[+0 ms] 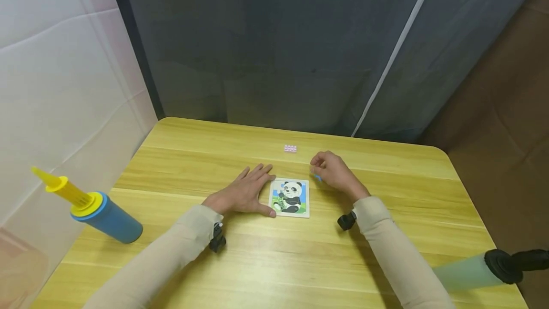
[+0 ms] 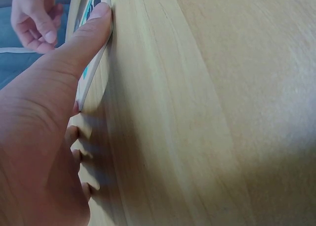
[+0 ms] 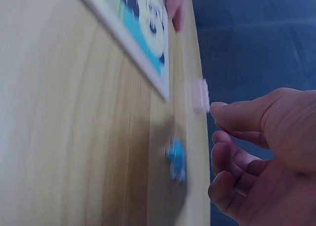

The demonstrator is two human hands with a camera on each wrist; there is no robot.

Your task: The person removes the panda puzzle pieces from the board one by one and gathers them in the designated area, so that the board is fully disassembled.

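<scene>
left hand (image 1: 243, 193) flat, fingers straight, right hand (image 1: 335, 172) curled

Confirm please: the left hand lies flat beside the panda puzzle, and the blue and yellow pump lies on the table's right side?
Not quite. The pump lies on the table's left side, as the head view shows. The left hand does lie flat beside the panda puzzle.

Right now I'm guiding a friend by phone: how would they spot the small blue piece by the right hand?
Start at the yellow wooden table and find the panda puzzle near its middle. Just beyond the puzzle's far right corner, under the curled fingers of the right hand, lies the small blue piece. It is loose and bright blue, unlike the pale pink block farther back.
</scene>
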